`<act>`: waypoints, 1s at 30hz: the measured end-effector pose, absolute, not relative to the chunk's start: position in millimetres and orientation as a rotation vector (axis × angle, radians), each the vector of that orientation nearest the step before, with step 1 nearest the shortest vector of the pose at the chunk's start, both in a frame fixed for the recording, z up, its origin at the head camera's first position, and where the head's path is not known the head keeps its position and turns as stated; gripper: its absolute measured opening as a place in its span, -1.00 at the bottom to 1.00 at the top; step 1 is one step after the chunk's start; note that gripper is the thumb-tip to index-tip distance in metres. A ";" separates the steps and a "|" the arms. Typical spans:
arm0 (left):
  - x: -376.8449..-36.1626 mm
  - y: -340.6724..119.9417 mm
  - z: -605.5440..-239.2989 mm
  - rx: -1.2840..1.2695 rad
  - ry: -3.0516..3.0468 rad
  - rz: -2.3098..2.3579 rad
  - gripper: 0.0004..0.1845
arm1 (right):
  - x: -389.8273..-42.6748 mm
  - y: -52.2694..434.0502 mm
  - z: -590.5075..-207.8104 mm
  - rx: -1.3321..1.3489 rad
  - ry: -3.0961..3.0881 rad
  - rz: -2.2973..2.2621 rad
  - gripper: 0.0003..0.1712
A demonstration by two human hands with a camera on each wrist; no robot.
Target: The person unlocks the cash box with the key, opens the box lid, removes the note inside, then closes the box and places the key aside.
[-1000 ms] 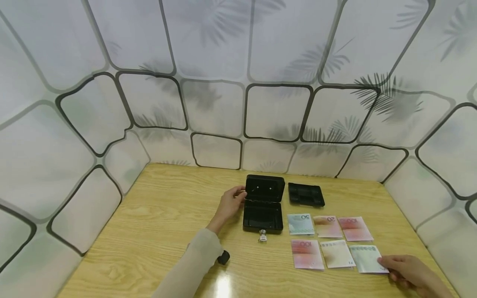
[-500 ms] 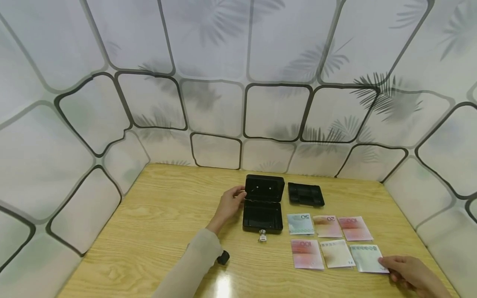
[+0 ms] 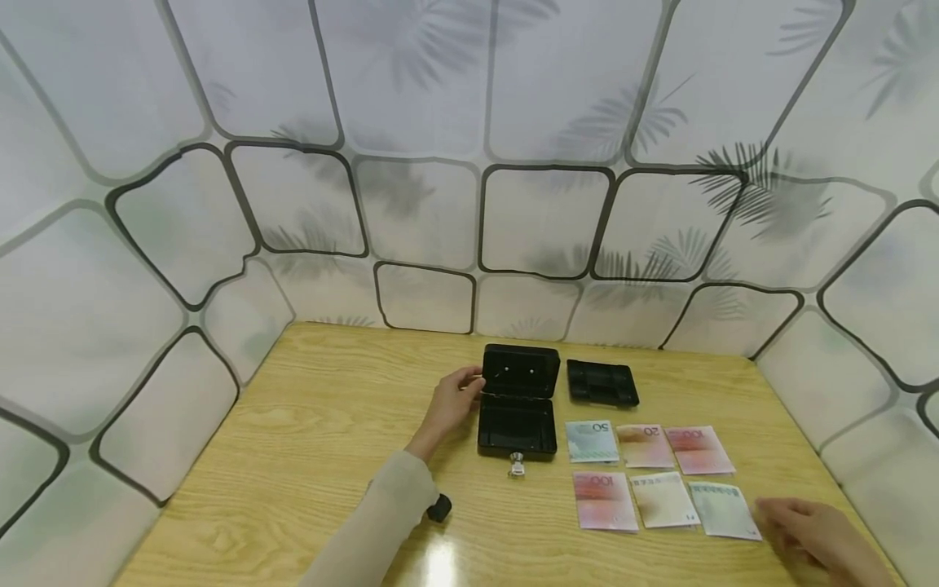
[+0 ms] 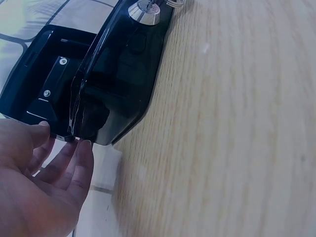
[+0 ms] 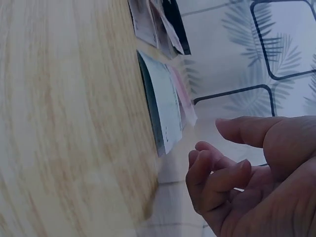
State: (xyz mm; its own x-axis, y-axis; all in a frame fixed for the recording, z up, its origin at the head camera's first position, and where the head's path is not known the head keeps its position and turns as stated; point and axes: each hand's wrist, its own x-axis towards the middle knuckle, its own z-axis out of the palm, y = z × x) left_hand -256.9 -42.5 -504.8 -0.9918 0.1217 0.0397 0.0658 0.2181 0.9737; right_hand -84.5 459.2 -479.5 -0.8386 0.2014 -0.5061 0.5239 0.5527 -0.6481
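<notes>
A black cash box (image 3: 517, 427) stands with its lid (image 3: 522, 371) raised; a lock with keys (image 3: 517, 464) sits at its front. My left hand (image 3: 449, 408) holds the box's left side near the hinge, thumb at the lid's edge and fingers by the corner, as the left wrist view shows. A folded pale-green banknote (image 3: 725, 510) lies at the near right of two rows of notes. Just right of it is my right hand (image 3: 817, 534), apart from the note. In the right wrist view its fingers are loosely bent around nothing, the thumb (image 5: 247, 132) apart.
Several more folded banknotes lie in the rows, among them a green 50 (image 3: 591, 442), a brownish 20 (image 3: 645, 447) and a pink 100 (image 3: 605, 500). A black tray insert (image 3: 602, 383) lies behind them. Patterned fabric walls (image 3: 425, 212) border the wooden table (image 3: 308, 424).
My right hand has let go of the pale-green banknote and drawn slightly away to the right. The note lies flatter at its corner. My left hand and the box have stayed put.
</notes>
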 end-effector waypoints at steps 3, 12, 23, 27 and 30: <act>-255.4 -43.3 -504.6 0.189 2.426 1.922 -0.64 | -85.4 455.7 -474.0 0.591 2.390 -1.225 -0.13; -238.5 -54.5 -493.1 0.198 2.717 1.726 -0.52 | -91.2 439.4 -460.9 0.452 2.463 -1.362 -0.11; -201.5 -87.5 -450.9 0.394 2.944 1.367 -0.41 | -93.1 429.2 -452.4 0.137 2.771 -1.291 -0.23; -192.0 -100.7 -434.9 0.447 3.014 1.258 -0.42 | -97.8 427.5 -445.6 0.054 2.892 -1.182 -0.29; -186.1 -109.9 -427.2 0.475 3.060 1.212 -0.43 | -101.3 425.6 -441.1 -0.019 2.993 -1.117 -0.35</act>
State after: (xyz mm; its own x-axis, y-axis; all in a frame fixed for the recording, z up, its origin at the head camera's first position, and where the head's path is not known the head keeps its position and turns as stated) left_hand -186.1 -109.9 -427.2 -0.9427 0.1937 0.2716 0.3271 0.6962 0.6390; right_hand -101.3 425.6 -441.1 -0.9985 0.0075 0.0536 -0.0295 0.7556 -0.6544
